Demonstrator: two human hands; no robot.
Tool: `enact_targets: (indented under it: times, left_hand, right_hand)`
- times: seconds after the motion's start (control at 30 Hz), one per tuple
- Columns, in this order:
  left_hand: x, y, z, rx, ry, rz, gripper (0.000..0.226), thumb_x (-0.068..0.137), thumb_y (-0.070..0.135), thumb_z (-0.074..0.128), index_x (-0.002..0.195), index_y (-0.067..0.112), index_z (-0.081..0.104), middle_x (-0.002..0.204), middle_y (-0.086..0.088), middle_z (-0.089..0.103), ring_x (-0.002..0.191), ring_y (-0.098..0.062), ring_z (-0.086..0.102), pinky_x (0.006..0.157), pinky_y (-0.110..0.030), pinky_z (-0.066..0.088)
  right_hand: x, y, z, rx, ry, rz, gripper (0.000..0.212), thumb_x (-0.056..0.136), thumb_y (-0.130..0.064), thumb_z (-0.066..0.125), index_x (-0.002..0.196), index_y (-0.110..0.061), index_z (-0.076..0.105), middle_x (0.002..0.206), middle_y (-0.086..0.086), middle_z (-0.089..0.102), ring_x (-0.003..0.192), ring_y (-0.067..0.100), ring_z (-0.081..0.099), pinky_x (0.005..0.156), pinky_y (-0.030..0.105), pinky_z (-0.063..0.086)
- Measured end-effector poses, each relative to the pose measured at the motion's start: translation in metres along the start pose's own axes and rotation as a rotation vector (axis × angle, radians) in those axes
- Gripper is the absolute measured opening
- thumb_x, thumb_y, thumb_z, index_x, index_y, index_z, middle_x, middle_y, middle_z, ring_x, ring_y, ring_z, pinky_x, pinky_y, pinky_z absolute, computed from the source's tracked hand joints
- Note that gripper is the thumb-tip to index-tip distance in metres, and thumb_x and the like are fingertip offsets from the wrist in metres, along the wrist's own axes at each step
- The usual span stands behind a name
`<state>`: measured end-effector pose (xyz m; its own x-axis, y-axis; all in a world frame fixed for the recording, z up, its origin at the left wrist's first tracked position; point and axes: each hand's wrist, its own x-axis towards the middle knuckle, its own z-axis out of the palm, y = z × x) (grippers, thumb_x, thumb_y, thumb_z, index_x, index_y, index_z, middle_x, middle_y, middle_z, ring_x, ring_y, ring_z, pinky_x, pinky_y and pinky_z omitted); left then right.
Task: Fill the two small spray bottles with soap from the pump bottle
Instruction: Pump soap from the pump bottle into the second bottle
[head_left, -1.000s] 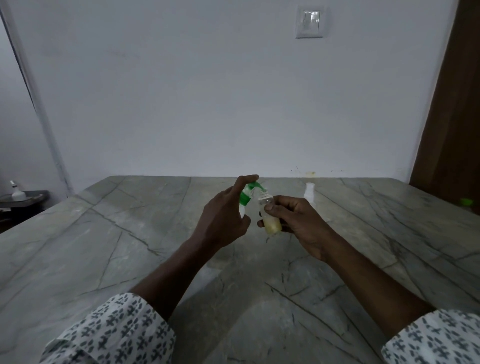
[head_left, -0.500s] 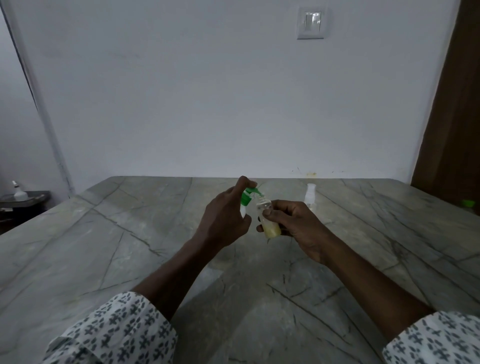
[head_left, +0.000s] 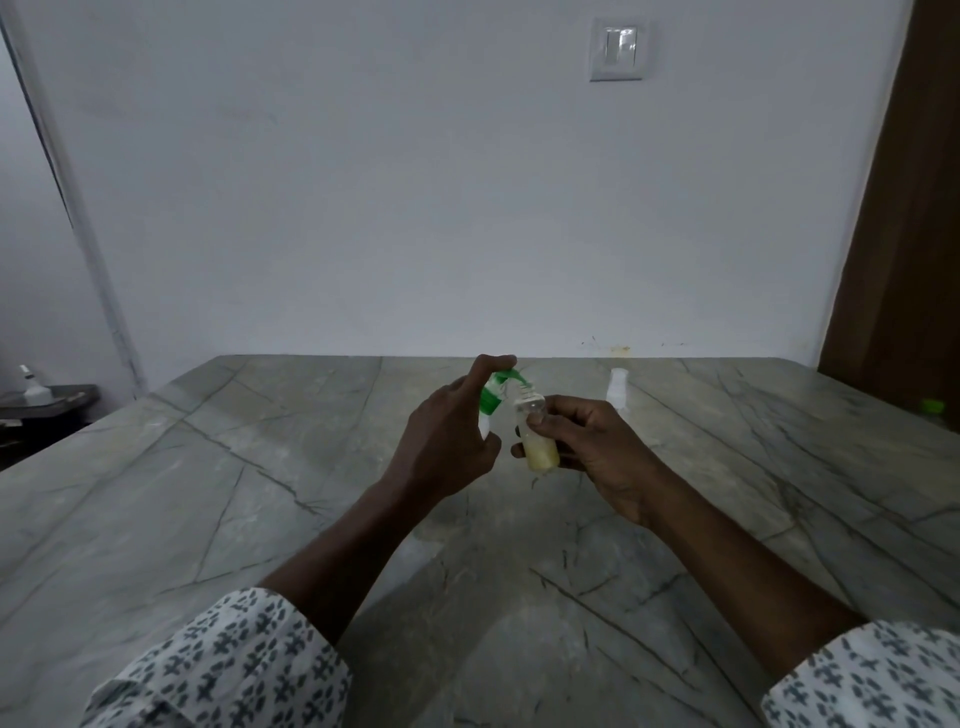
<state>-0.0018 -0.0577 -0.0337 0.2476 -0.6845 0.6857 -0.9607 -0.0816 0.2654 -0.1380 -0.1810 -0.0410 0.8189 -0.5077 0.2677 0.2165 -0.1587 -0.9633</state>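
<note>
Little has moved: the left hand's forefinger, straighter a second ago, now lies bent over the green pump head. That hand wraps the pump bottle and hides most of its body. The right hand pinches a small spray bottle, part full of yellowish soap, its open neck just under the spout. Both are above the stone table. A second small bottle stands behind; a green cap lies far right.

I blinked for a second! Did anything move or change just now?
Almost nothing. The left hand still grips the pump bottle, forefinger on its green top, nudging only slightly. The right hand keeps the small bottle under the spout. The other small bottle stayed on the table.
</note>
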Motion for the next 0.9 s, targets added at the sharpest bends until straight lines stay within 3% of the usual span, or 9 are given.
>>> enact_targets:
  times: [0.13, 0.27, 0.5, 0.63, 0.9]
  left_hand:
    - [0.0003, 0.0011, -0.0016, -0.007, 0.008, -0.011, 0.068, 0.075, 0.008, 0.074, 0.133, 0.021, 0.042, 0.109, -0.007, 0.069, 0.053, -0.001, 0.043, 0.054, -0.012, 0.034]
    - [0.0017, 0.0017, -0.0011, -0.015, 0.002, -0.019, 0.060, 0.075, 0.009, 0.073, 0.127, 0.020, 0.045, 0.108, -0.007, 0.069, 0.056, -0.002, 0.047, 0.055, -0.016, 0.042]
    - [0.0009, 0.0008, -0.0021, -0.004, -0.009, -0.001, 0.074, 0.075, 0.011, 0.073, 0.139, 0.023, 0.037, 0.104, -0.006, 0.069, 0.053, -0.002, 0.045, 0.054, -0.011, 0.033]
    - [0.0008, 0.0000, -0.0019, 0.005, -0.011, -0.001, 0.081, 0.075, 0.012, 0.073, 0.143, 0.029, 0.033, 0.102, -0.005, 0.069, 0.052, -0.004, 0.046, 0.055, -0.013, 0.035]
    - [0.0021, 0.0021, -0.0018, 0.003, -0.005, -0.006, 0.068, 0.075, 0.009, 0.073, 0.133, 0.022, 0.040, 0.106, -0.007, 0.069, 0.053, 0.000, 0.044, 0.054, -0.014, 0.037]
  right_hand:
    - [-0.0009, 0.0015, 0.0014, -0.007, -0.019, 0.012, 0.015, 0.095, -0.018, 0.060, 0.106, -0.017, 0.070, 0.107, 0.011, 0.074, 0.092, 0.027, 0.074, 0.085, 0.038, 0.059]
    - [-0.0013, 0.0037, 0.0017, -0.008, -0.033, 0.028, 0.023, 0.095, -0.016, 0.060, 0.116, -0.011, 0.068, 0.108, 0.012, 0.073, 0.093, 0.029, 0.074, 0.083, 0.038, 0.060]
    - [-0.0012, 0.0007, 0.0018, 0.022, -0.017, 0.017, 0.017, 0.095, -0.018, 0.060, 0.108, -0.015, 0.070, 0.106, 0.014, 0.074, 0.093, 0.029, 0.074, 0.084, 0.037, 0.059]
    - [-0.0011, -0.0004, 0.0012, 0.042, -0.012, 0.022, 0.015, 0.094, -0.019, 0.060, 0.105, -0.020, 0.071, 0.105, 0.013, 0.074, 0.092, 0.028, 0.074, 0.083, 0.036, 0.059]
    - [-0.0005, 0.0013, 0.0008, 0.027, -0.033, 0.040, 0.017, 0.096, -0.018, 0.059, 0.108, -0.015, 0.069, 0.108, 0.016, 0.073, 0.093, 0.030, 0.074, 0.086, 0.039, 0.059]
